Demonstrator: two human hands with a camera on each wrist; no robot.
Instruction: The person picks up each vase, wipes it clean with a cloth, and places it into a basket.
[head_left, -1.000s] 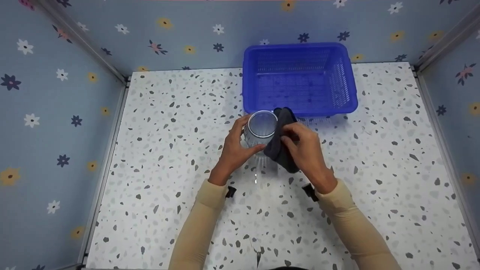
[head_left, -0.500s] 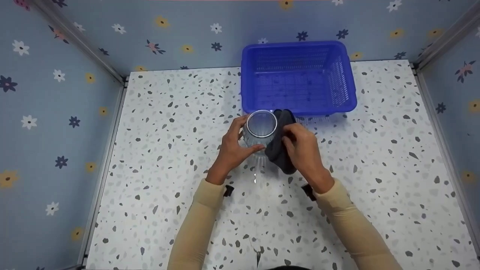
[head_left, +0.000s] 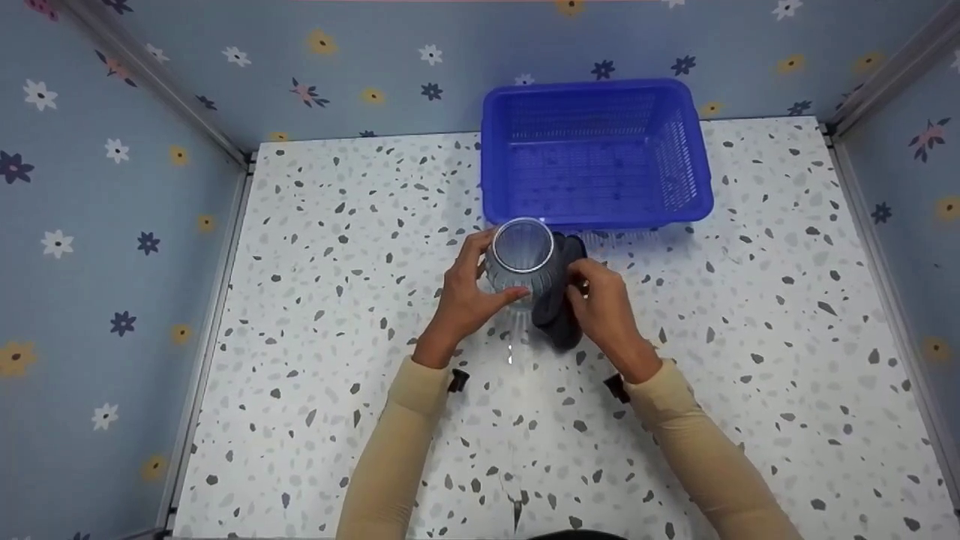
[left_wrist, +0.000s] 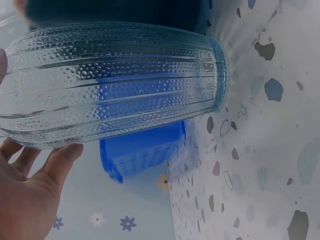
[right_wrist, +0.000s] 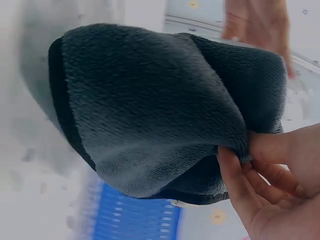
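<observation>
A clear ribbed glass vase (head_left: pixel 513 279) with a dotted texture stands upright on the speckled table, its round mouth facing up. My left hand (head_left: pixel 471 289) grips it near the top from the left, thumb in front and fingers round the back. In the left wrist view the left hand (left_wrist: pixel 37 185) lies along the vase's (left_wrist: pixel 125 85) wide upper part. My right hand (head_left: pixel 606 304) pinches a folded dark grey cloth (head_left: pixel 559 300) between thumb and fingers, against the vase's right side. The cloth (right_wrist: pixel 150 105) covers most of the vase in the right wrist view.
A blue plastic basket (head_left: pixel 596 223) with perforated walls stands just behind the vase, against the back wall. Flower-patterned panels (head_left: pixel 360 67) enclose the speckled table (head_left: pixel 337 300) at the back and both sides.
My right hand and the cloth have slid a little toward me along the vase's right side, and the cloth now looks narrower. My left hand keeps its grip on the vase.
</observation>
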